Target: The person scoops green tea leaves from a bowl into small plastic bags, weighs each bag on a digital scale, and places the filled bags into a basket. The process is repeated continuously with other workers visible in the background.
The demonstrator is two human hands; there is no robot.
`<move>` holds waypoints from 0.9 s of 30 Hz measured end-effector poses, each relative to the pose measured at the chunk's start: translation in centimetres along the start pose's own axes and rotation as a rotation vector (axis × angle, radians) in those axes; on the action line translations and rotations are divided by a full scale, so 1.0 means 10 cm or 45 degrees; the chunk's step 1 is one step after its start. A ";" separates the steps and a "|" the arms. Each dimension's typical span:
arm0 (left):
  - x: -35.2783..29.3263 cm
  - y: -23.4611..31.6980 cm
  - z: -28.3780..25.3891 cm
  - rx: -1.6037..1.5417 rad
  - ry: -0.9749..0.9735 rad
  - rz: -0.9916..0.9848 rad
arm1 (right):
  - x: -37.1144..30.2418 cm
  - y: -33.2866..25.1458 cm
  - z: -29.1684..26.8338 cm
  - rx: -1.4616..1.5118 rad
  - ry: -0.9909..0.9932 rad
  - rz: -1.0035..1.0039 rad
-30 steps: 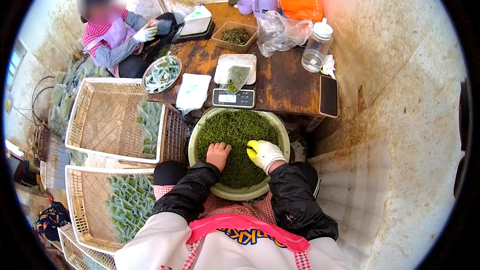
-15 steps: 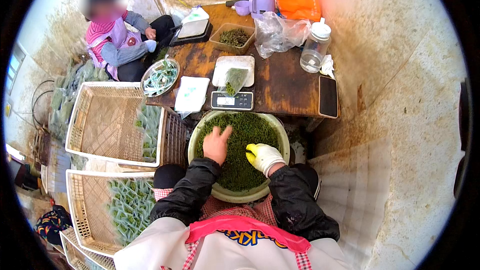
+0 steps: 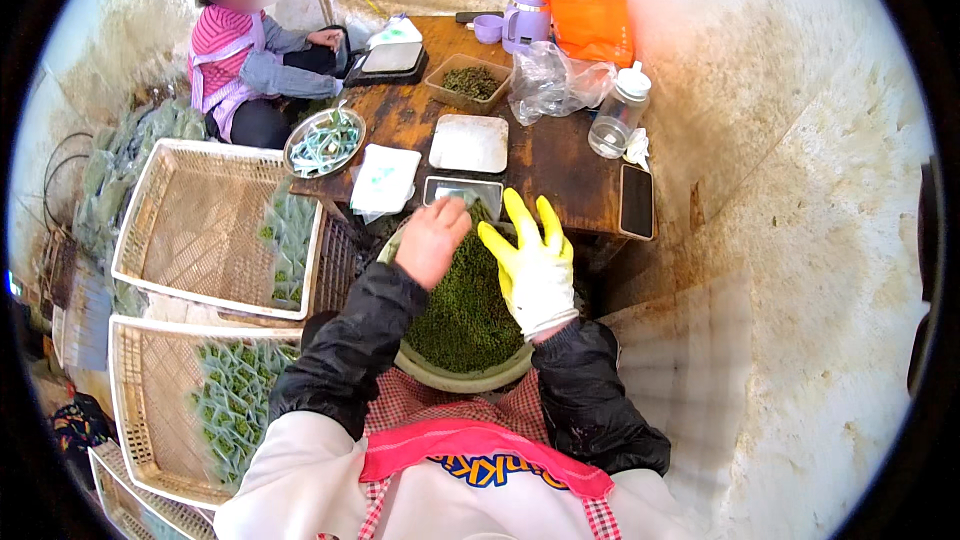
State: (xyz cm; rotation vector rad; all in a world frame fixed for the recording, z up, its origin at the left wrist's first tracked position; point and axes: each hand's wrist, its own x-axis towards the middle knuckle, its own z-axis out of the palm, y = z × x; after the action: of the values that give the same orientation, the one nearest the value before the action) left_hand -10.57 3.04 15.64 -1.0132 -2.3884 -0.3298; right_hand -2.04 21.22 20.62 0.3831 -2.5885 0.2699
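Observation:
My bare left hand (image 3: 434,244) is over the far left part of a pale round tub (image 3: 470,380) of small green buds or grains (image 3: 465,315). Its fingers are closed at the edge of a small clear bag (image 3: 480,210) with green contents, partly hidden by the hand. My right hand (image 3: 536,265), in a white glove with yellow fingers, is raised over the tub's right side, fingers spread, near the bag and holding nothing visible. Beyond the hands is a digital scale (image 3: 468,144) with a bare plate; its display is partly covered.
A wooden table (image 3: 560,175) carries flat bags (image 3: 385,178), a bowl of ties (image 3: 326,142), a plastic box (image 3: 468,82), a jar (image 3: 619,112) and a phone (image 3: 636,202). Crates (image 3: 205,225) with filled bags (image 3: 240,400) stand left. A co-worker (image 3: 240,60) sits at far left.
The bag has left the scale plate and is by my left hand. Both hands have moved farther away; my gloved fingers have spread. The co-worker's hands have shifted.

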 end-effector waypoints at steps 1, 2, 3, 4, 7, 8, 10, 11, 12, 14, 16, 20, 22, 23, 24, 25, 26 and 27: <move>-0.09 0.18 -0.12 -0.122 0.038 -0.036 | 0.00 0.02 0.05 -0.066 -0.082 -0.075; -0.20 0.36 -0.22 -0.240 0.074 -0.075 | -0.09 0.01 0.22 -0.040 -0.195 -0.033; -0.35 0.50 -0.23 -0.387 0.145 -0.124 | -0.18 0.02 0.42 -0.020 -0.308 0.011; -0.51 0.61 -0.23 -0.516 0.172 -0.168 | -0.29 -0.02 0.54 0.002 -0.375 -0.049; -0.91 0.76 -0.38 -0.613 -0.001 -0.220 | -0.51 -0.33 0.63 0.340 -0.674 0.266; -1.04 0.73 -0.40 -0.657 -0.066 -0.264 | -0.54 -0.40 0.63 0.323 -0.773 0.300; -1.15 0.70 -0.51 -0.654 -0.215 -0.421 | -0.51 -0.44 0.42 0.083 -0.800 -0.341; -1.22 0.66 -0.51 -0.669 -0.124 -0.432 | -0.50 -0.47 0.28 0.156 -0.737 -0.317; -1.28 0.61 -0.50 -0.674 -0.028 -0.438 | -0.43 -0.55 0.07 0.230 -0.665 -0.295; -1.30 0.63 -0.51 -0.752 0.105 -0.445 | -0.39 -0.55 0.01 0.073 -0.543 -0.420; -1.26 0.68 -0.59 -0.954 0.087 -0.439 | -0.57 -0.56 0.50 0.126 -0.521 0.027; -1.33 0.52 -0.70 -0.741 0.086 -0.452 | -0.27 -0.66 0.21 0.062 -0.831 -0.397; -1.43 0.38 -0.82 -0.675 -0.060 -0.436 | -0.26 -0.74 0.09 0.270 -0.499 -0.503; -1.40 0.36 -0.99 -0.391 -0.378 -0.353 | -0.22 -0.79 0.07 0.214 -0.382 -0.606; -1.40 0.41 -1.05 -0.255 -0.308 -0.292 | -0.18 -0.81 0.02 0.077 -0.376 -0.638; -1.40 0.41 -1.09 -0.240 -0.259 -0.268 | -0.13 -0.86 0.01 0.053 -0.344 -0.671; -1.34 0.42 -1.18 -0.294 -0.227 -0.276 | -0.08 -0.98 -0.05 0.003 -0.317 -0.671; -1.32 0.39 -1.16 -0.313 -0.120 -0.361 | -0.01 -1.09 -0.07 -0.009 -0.259 -0.693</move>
State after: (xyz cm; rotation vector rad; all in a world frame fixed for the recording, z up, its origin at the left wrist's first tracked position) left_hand 4.21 -6.90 18.11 -0.8044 -2.6279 -0.7070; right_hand 1.90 11.15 22.46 1.1326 -2.5518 0.0284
